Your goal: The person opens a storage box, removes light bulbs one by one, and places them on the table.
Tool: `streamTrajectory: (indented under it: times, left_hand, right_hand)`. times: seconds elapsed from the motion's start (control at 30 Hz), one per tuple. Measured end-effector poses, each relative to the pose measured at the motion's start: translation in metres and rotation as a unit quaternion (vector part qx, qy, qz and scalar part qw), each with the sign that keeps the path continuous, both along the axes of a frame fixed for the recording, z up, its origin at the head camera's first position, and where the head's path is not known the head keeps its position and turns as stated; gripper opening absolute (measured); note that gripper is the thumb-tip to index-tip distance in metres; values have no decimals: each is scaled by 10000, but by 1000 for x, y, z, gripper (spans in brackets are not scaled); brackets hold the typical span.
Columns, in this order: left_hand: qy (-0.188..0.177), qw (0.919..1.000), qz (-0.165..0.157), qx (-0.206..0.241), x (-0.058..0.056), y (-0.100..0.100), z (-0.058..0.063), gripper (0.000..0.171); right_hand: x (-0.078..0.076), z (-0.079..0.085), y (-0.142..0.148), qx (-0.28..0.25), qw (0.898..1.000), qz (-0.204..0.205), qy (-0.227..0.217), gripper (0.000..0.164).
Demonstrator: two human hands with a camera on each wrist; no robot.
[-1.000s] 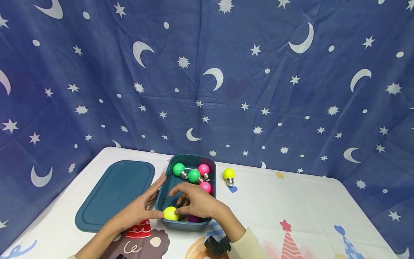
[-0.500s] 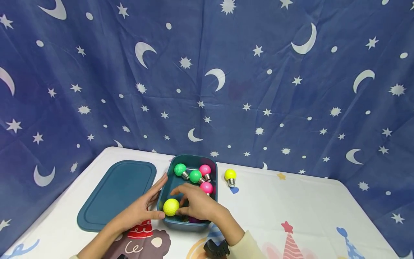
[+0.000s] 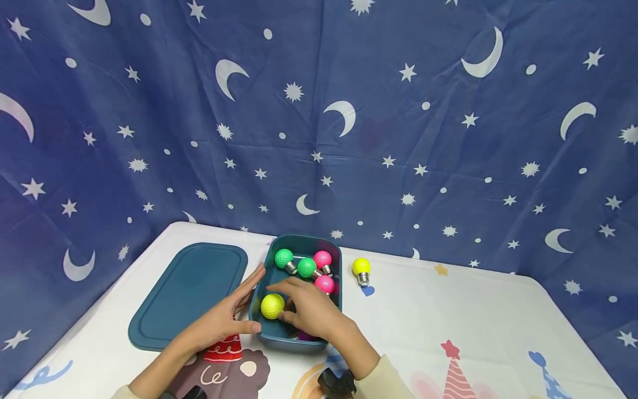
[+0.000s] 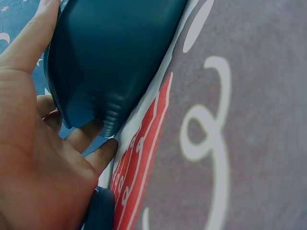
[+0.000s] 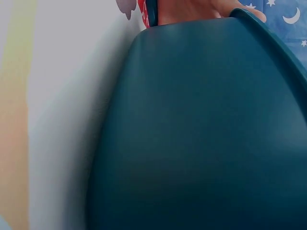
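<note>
A teal plastic box holds several bulbs. In the head view my right hand reaches inside and pinches a yellow light bulb near its base, which the fingers mostly hide. The textured globe points left, by the box's left wall. My left hand lies along that wall, fingers extended and thumb at the near left corner. Seen from the left wrist, its fingers touch the box's outer side. The right wrist view is filled by the box wall, with the right hand out of sight.
Two green bulbs and two pink bulbs lie toward the box's back and right. Something purple shows at its near end. Left of the box lies a flat teal lid. Another yellow bulb stands outside, to the right.
My right hand has shifted the yellow bulb from the near left corner farther back along the left side of the box. The left hand stays at the wall; the head view has shifted slightly.
</note>
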State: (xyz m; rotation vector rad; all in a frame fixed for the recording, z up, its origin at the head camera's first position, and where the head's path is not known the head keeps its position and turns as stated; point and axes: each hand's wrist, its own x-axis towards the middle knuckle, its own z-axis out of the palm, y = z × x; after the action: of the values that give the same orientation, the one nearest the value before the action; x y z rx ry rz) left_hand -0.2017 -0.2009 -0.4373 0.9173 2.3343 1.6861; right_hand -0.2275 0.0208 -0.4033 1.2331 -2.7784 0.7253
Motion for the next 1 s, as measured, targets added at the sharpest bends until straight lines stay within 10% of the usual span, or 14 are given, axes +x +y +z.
streamTrajectory:
  times: [0.47, 1.0]
  left_hand:
    - [128, 9999, -18, -105, 0, -1, -2, 91]
    - [-90, 9997, 181, -111, -1, 2, -2, 92]
  right_hand:
    - [1, -2, -2, 203, 9994, 250, -139, 47]
    - [-9, 9, 13, -1499, 9869, -587, -119, 49]
